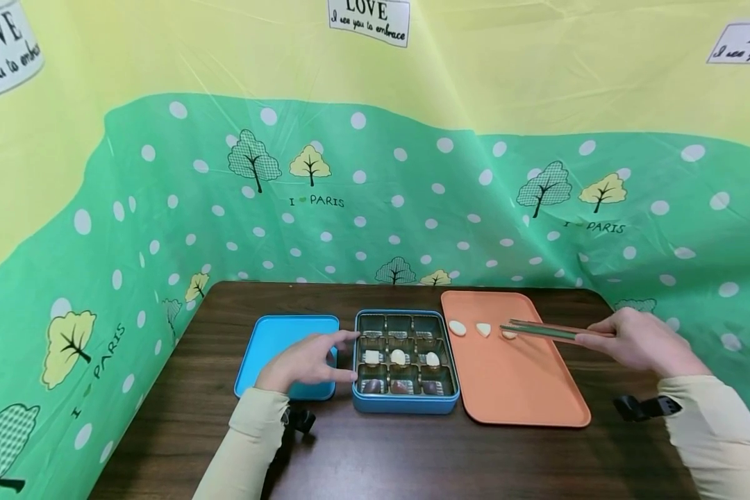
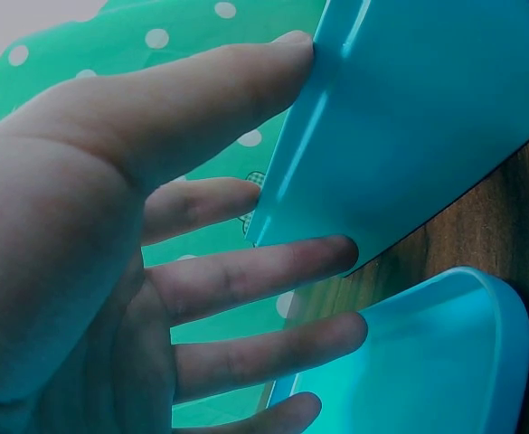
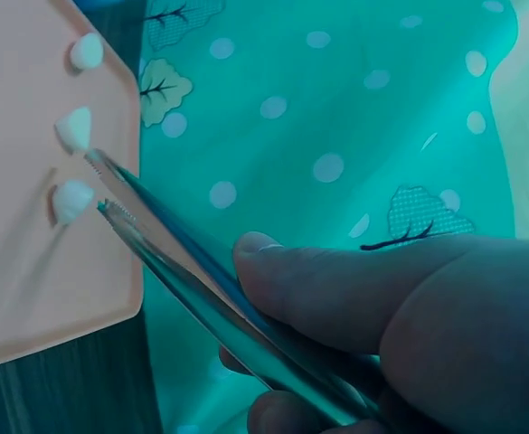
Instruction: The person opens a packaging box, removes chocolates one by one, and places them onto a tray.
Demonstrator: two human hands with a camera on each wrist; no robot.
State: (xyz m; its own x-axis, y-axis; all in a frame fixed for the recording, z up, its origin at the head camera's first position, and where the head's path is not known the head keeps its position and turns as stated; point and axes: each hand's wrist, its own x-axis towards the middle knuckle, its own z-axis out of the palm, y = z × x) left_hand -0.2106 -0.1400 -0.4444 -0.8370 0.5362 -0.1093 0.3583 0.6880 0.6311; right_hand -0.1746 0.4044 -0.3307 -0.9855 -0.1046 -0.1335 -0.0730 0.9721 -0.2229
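Note:
My right hand [image 1: 644, 340] pinches a pair of metal tweezers [image 3: 201, 280], thumb on one arm. Their parted tips are close beside a white chocolate-like piece [image 3: 72, 201] on the orange tray [image 1: 519, 396]. Two more white pieces lie there in a row, one heart-like [image 1: 483, 330] and one oval [image 1: 457, 328]. My left hand [image 1: 306, 364] has its fingers spread and extended, with thumb and fingertips at the left side of a blue box [image 1: 406, 404]. In the box's brown divided insert, white pieces [image 1: 397, 357] sit in the middle row and dark ones [image 1: 402, 386] in the front row.
A blue lid [image 1: 281, 340] lies left of the box, partly behind my left hand. The box's right side stands right up to the tray. All rest on a dark wooden table [image 1: 375, 458], with a green and yellow patterned cloth [image 1: 375, 173] hanging behind.

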